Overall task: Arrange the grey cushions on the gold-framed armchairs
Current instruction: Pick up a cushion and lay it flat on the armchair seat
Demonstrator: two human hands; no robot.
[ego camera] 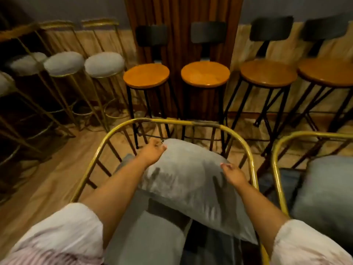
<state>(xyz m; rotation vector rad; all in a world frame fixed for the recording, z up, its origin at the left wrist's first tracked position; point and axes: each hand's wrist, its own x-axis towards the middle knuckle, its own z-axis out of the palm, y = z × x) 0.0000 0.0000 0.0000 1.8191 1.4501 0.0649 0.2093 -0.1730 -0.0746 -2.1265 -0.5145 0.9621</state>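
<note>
A grey cushion (188, 181) leans tilted inside the gold-framed armchair (193, 123) right below me. My left hand (152, 152) grips the cushion's top left corner. My right hand (234, 174) pinches its upper right edge. A flat grey seat pad (147, 236) lies under the cushion. A second gold-framed armchair (277, 161) stands at the right with another grey cushion (324, 192) propped in it. Pale sleeves cover both upper arms.
Behind the armchairs stand several black-legged bar stools with round wooden seats (205, 73). Gold-framed stools with grey padded seats (104, 64) line the left. Wooden floor (47, 180) shows at the left of the chair.
</note>
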